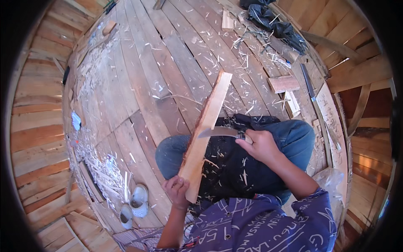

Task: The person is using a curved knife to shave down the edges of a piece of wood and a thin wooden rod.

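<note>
Pale wooden board point(212, 122), bark down its left edge, slanting across the seated person's lap. Left hand point(176, 191) clamped on the board's near end. Right hand point(261, 145), just right of the board, closed round the handle of a knife point(220, 132). Curved blade lies across the board's middle; from where I stand, can't tell if it's biting. Dark cloth point(224, 161) right of the board, flecked with shavings. Light clogs point(140, 201) left of its near end.
</note>
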A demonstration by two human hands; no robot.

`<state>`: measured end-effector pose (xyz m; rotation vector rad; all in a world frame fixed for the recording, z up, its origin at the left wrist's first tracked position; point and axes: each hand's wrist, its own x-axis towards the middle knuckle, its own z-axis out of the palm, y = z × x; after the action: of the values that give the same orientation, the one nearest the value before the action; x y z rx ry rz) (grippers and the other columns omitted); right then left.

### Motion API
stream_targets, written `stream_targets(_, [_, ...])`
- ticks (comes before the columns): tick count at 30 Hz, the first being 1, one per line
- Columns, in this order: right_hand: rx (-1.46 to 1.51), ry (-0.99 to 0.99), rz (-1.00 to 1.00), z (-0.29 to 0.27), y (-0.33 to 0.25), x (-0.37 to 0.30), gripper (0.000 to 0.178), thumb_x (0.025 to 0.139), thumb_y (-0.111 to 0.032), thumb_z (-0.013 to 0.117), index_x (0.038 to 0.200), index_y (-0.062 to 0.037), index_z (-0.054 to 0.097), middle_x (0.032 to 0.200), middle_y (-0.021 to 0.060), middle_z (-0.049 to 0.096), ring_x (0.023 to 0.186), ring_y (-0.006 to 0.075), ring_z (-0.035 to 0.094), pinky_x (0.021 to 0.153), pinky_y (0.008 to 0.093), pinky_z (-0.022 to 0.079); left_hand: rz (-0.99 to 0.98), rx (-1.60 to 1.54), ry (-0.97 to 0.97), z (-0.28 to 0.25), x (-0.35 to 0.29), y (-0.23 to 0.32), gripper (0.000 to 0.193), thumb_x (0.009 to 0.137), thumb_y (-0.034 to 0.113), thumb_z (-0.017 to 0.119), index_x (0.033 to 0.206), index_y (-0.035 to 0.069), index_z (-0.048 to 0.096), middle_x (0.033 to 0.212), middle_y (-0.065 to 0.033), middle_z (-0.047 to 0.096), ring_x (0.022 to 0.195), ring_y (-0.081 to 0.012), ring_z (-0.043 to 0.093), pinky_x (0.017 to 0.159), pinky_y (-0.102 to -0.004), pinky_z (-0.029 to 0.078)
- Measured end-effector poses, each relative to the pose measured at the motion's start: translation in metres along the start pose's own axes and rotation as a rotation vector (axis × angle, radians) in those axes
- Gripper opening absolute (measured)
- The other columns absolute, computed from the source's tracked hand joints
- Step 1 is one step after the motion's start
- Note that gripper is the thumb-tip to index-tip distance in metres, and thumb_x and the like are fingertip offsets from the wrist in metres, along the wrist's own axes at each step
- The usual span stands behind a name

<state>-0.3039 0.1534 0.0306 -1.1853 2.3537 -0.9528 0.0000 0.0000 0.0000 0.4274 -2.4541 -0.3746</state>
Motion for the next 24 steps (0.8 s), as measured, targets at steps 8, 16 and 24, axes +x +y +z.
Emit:
stream_targets(8, [0.14,-0.027,0.0,0.01,-0.002,-0.003,0.041,0.084,-0.04,0.064,0.069,-0.0018,0.058,0.059,0.0198,0.057,0.059,0.0408,0.059,0.055,0.0463,0.048,-0.023,-0.002,-0.014,-0.007,0.002,0.003,0.025,0.069,0.016,0.066,0.094,0.013,0.063,0.099,-0.0031,0.058,0.1,-0.0268,0.055,0.089,-0.0459,0.034])
stream_targets(16, [0.221,-0.143,-0.119,0.003,-0.01,-0.01,0.033,0.087,-0.033,0.063,0.09,-0.0007,0.059,0.07,0.0185,0.062,0.065,0.0383,0.063,0.059,0.0446,0.05,-0.028,0.0,-0.016,-0.007,0.006,0.004,0.034,0.062,0.018,0.072,0.095,0.011,0.064,0.098,-0.0057,0.058,0.098,-0.0276,0.056,0.087,-0.0449,0.035])
stream_targets(24, [0.281,-0.225,-0.015,0.008,-0.026,-0.015,0.043,0.088,-0.039,0.061,0.072,0.0007,0.058,0.062,0.0235,0.058,0.065,0.0426,0.061,0.06,0.0463,0.049,-0.022,-0.021,0.029,-0.005,-0.001,0.0,0.032,0.068,0.017,0.065,0.1,0.016,0.066,0.104,-0.001,0.058,0.104,-0.0239,0.054,0.089,-0.0431,0.032])
